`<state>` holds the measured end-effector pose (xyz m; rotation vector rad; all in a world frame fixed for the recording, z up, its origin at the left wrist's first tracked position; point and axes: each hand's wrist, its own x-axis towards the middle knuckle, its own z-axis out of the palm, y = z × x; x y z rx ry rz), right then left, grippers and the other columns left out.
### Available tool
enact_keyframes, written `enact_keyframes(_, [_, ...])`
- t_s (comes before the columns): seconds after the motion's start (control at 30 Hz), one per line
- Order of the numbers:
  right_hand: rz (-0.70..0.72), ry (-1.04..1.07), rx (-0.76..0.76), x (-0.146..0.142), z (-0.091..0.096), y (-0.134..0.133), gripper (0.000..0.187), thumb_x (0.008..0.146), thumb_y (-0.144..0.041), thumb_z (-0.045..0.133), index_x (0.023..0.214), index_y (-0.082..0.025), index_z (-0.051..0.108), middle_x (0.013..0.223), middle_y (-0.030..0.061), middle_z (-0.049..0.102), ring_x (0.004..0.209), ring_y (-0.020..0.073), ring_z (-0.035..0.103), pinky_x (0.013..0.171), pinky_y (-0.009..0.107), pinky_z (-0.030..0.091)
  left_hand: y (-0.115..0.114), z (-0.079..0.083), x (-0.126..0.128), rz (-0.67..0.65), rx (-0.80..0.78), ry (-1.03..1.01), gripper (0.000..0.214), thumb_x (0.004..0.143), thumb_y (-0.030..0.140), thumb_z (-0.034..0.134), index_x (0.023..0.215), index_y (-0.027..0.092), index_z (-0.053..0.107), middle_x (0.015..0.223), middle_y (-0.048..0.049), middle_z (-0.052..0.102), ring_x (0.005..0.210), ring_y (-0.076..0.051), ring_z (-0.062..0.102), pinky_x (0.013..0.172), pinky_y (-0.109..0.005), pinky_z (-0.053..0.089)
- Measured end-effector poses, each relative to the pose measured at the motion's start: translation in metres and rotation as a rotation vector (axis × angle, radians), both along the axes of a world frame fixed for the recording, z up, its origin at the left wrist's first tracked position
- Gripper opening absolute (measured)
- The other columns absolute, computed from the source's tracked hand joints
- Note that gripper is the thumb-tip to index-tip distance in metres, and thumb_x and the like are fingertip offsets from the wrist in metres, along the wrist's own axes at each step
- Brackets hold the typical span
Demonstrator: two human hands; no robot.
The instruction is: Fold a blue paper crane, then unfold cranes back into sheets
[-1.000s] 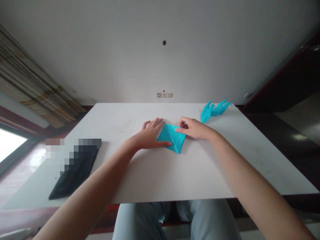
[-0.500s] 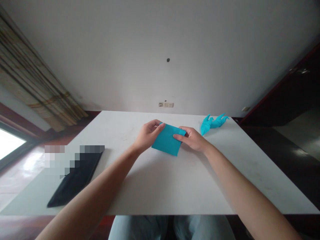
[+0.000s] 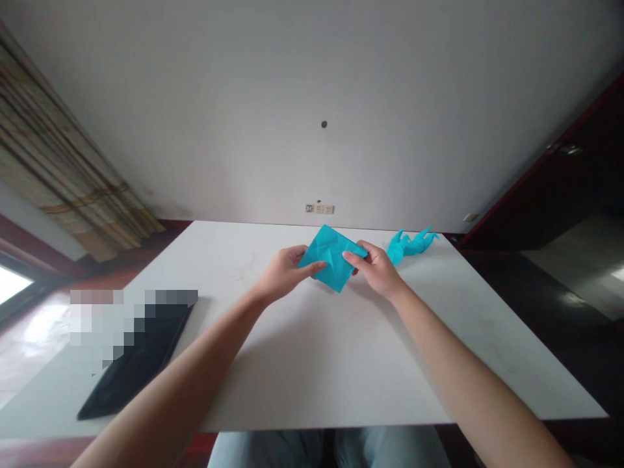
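A folded square of blue origami paper [image 3: 331,250] is held above the table, turned so that its corners point up, down and sideways. Creases show on its face. My left hand [image 3: 287,273] grips the left corner, thumb across the front and fingers behind. On the opposite side, my right hand [image 3: 377,268] pinches the right corner with its thumb on the front. Fingers behind the paper are partly hidden. Beyond my right hand, two blue folded paper cranes [image 3: 412,244] stand close together, the nearer one partly covered by that hand.
A white table [image 3: 312,377] lies under my arms. On its left is a dark flat item [image 3: 141,364], partly pixelated. Behind the table rises a pale wall with sockets [image 3: 319,209]. A curtain [image 3: 73,149] hangs at left, and a dark door [image 3: 550,162] stands at right.
The paper has turned from a roughly level square to a diamond, and creases now show on its face. My left hand has moved lower along its edge. The view has shifted slightly.
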<state>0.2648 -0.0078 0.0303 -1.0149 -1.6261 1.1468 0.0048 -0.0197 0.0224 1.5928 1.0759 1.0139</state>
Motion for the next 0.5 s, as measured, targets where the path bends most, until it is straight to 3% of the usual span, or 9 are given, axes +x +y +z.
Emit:
enact_keyframes(0.17, [-0.037, 0.012, -0.006, 0.004, 0.003, 0.003, 0.049, 0.087, -0.075, 0.091, 0.074, -0.035, 0.067, 0.076, 0.0029, 0.067, 0.073, 0.0263, 0.065, 0.075, 0.048, 0.058, 0.002, 0.003, -0.005, 0.100, 0.009, 0.060, 0.044, 0.092, 0.075, 0.080, 0.077, 0.034, 0.074, 0.084, -0.0018, 0.083, 0.077, -0.028, 0.073, 0.071, -0.045, 0.054])
enact_keyframes(0.27, [-0.023, 0.004, -0.023, 0.002, 0.004, 0.001, 0.052, 0.085, -0.077, 0.092, 0.074, -0.034, 0.065, 0.076, 0.0029, 0.068, 0.074, 0.0263, 0.067, 0.076, 0.048, 0.060, 0.002, 0.005, -0.005, 0.139, 0.038, -0.013, 0.037, 0.085, 0.071, 0.089, 0.095, 0.037, 0.080, 0.100, -0.0010, 0.088, 0.096, -0.031, 0.080, 0.087, -0.050, 0.063])
enact_keyframes(0.37, [0.020, -0.026, -0.029, -0.001, 0.001, -0.003, 0.051, 0.087, -0.076, 0.090, 0.075, -0.034, 0.064, 0.077, 0.0027, 0.067, 0.075, 0.0266, 0.068, 0.076, 0.048, 0.062, 0.000, 0.007, -0.004, 0.097, -0.001, -0.034, 0.046, 0.076, 0.062, 0.100, 0.112, 0.039, 0.082, 0.112, 0.0003, 0.089, 0.108, -0.034, 0.082, 0.097, -0.053, 0.066])
enact_keyframes(0.5, [0.082, -0.114, -0.006, -0.002, -0.007, -0.004, 0.049, 0.091, -0.074, 0.087, 0.077, -0.033, 0.063, 0.077, 0.0011, 0.064, 0.074, 0.0258, 0.066, 0.075, 0.047, 0.063, -0.002, 0.008, -0.003, 0.007, -0.090, 0.004, 0.038, 0.079, 0.064, 0.098, 0.099, 0.035, 0.084, 0.101, -0.0001, 0.088, 0.096, -0.033, 0.082, 0.091, -0.053, 0.067])
